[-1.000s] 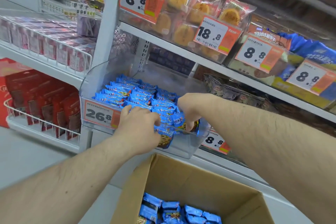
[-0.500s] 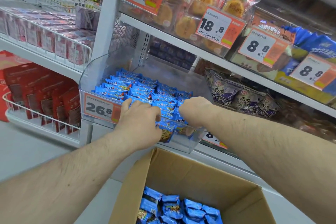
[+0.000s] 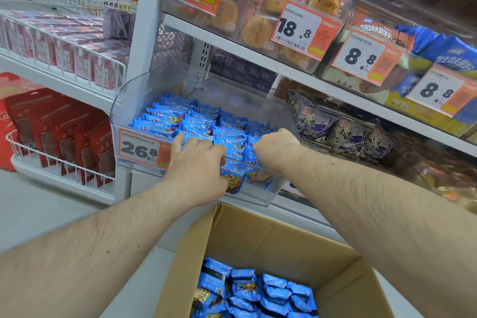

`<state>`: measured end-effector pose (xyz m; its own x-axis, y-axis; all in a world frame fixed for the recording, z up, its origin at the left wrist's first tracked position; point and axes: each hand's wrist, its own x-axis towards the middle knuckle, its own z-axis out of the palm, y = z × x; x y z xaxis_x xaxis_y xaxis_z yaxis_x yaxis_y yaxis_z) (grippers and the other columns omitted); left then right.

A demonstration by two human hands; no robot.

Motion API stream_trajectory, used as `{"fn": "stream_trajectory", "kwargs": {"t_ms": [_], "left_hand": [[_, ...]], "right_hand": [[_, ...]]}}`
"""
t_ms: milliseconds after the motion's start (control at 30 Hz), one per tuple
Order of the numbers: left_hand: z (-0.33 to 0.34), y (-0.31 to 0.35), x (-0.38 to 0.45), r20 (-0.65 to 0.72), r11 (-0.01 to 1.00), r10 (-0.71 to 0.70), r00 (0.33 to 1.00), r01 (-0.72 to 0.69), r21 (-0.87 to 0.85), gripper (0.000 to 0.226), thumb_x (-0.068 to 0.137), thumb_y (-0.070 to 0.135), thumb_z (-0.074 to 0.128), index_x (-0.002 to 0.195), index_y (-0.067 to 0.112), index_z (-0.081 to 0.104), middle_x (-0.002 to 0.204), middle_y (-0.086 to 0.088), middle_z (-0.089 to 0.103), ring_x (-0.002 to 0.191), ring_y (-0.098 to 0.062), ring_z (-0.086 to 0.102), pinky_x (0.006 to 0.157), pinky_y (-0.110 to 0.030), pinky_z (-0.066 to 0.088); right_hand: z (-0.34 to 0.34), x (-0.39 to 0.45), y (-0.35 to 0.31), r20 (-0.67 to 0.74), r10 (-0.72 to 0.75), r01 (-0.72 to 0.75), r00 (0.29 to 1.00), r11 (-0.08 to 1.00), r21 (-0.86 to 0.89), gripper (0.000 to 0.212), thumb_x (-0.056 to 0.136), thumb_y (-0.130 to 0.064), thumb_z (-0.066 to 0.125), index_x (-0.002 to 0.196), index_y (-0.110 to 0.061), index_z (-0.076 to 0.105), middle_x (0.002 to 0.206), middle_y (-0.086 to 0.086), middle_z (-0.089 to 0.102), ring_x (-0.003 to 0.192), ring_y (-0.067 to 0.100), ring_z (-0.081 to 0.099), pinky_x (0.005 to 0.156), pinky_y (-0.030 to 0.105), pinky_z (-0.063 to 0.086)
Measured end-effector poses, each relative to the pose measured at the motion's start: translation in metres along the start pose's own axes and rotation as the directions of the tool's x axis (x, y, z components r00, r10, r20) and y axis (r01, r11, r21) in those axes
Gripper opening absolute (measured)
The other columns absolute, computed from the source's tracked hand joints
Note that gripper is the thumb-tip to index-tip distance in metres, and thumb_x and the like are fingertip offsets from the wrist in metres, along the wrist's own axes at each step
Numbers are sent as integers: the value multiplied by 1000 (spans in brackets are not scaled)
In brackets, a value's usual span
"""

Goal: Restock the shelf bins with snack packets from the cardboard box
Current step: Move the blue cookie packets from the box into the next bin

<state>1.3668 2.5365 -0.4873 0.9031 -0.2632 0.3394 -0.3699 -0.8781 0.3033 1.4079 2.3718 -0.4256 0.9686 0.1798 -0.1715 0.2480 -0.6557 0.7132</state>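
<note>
Snack packets (image 3: 206, 126): blue, stacked in clear shelf bin (image 3: 134, 100). Left hand (image 3: 196, 165) palm-down over bin's front lip, fingers pressing on the front packets, not clenched. Right hand (image 3: 277, 147) just beside it, knuckles up, fingers curled into the packets; actual grasp — cannot tell. Cardboard box (image 3: 271, 235) below both forearms, more blue packets inside. Vs 0.5 s ago: hands barely shifted, same spots.

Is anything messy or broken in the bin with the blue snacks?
Nothing looks broken. The blue packets lie in tidy rows in the clear bin, except a few at the front right corner that sit tipped behind its wall.
</note>
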Motion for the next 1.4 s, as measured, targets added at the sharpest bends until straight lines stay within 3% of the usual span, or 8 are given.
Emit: {"fn": "stream_trajectory", "kwargs": {"t_ms": [333, 567, 767, 867, 1000, 1100, 1233, 1400], "left_hand": [[3, -3, 5, -15, 993, -53, 998, 51, -105, 11, 81, 31, 58, 87, 34, 49, 104, 14, 55, 114, -14, 40, 117, -43, -1], [-1, 1, 6, -19, 993, -76, 997, 74, -89, 8, 81, 33, 59, 86, 33, 52, 101, 14, 56, 115, -15, 41, 117, -43, 0], [-5, 3, 1, -141, 995, 77, 987, -86, -53, 36, 78, 31, 58, 113, 25, 61, 111, 4, 60, 116, -24, 48, 112, -37, 15], [-13, 18, -10, -313, 936, 252, 915, -313, -161, 25, 69, 25, 53, 92, 21, 63, 89, 3, 62, 89, -24, 56, 82, -30, 35], [4, 48, -38, 36, 892, 277, 960, -243, -382, 10, 71, 27, 53, 71, 28, 43, 68, 13, 53, 72, -15, 52, 64, -30, 43], [32, 59, -52, 327, 905, 380, 865, -277, -322, 13, 71, 29, 56, 67, 28, 43, 66, 10, 53, 76, -22, 57, 66, -30, 45], [64, 67, -70, 642, 910, 406, 650, -350, -222, 13, 80, 25, 58, 92, 31, 56, 78, 13, 55, 87, -16, 58, 75, -25, 48], [93, 75, -94, 827, 880, 385, 410, -433, -195, 25, 87, 22, 54, 111, 24, 61, 82, 12, 56, 85, -14, 55, 69, -22, 42]], "right_hand": [[6, 2, -2, -92, 178, -170, 980, 981, 94, 20, 89, -33, 60, 107, -25, 60, 112, 0, 65, 106, 24, 56, 85, 38, 34], [4, 0, -2, -129, 194, -180, 973, 977, 115, 20, 90, -24, 57, 109, -23, 62, 113, 1, 64, 108, 26, 57, 88, 37, 39], [-21, -24, 5, -136, 132, -99, 982, 969, 224, 9, 87, -10, 58, 91, -18, 59, 90, 0, 57, 93, 28, 62, 72, 33, 38], [-19, -60, 2, -421, 169, -72, 891, 969, 237, 26, 78, -15, 65, 66, -19, 42, 66, 0, 49, 67, 29, 57, 59, 29, 31], [26, -109, -27, -679, 321, 81, 660, 868, 489, 16, 63, -27, 65, 56, -17, 54, 55, 4, 58, 47, 30, 59, 44, 25, 27], [75, -132, -61, -566, 405, 96, 718, 748, 657, 20, 68, -33, 47, 59, -17, 55, 59, 4, 60, 54, 31, 61, 43, 29, 39], [150, -146, -116, -75, 383, -100, 921, 417, 904, 10, 75, -27, 58, 67, -20, 57, 73, 2, 66, 76, 32, 61, 60, 34, 47], [232, -166, -201, 255, -223, -132, 941, 452, 882, 8, 82, -20, 53, 82, -18, 61, 88, 6, 67, 86, 30, 60, 68, 33, 49]]}}
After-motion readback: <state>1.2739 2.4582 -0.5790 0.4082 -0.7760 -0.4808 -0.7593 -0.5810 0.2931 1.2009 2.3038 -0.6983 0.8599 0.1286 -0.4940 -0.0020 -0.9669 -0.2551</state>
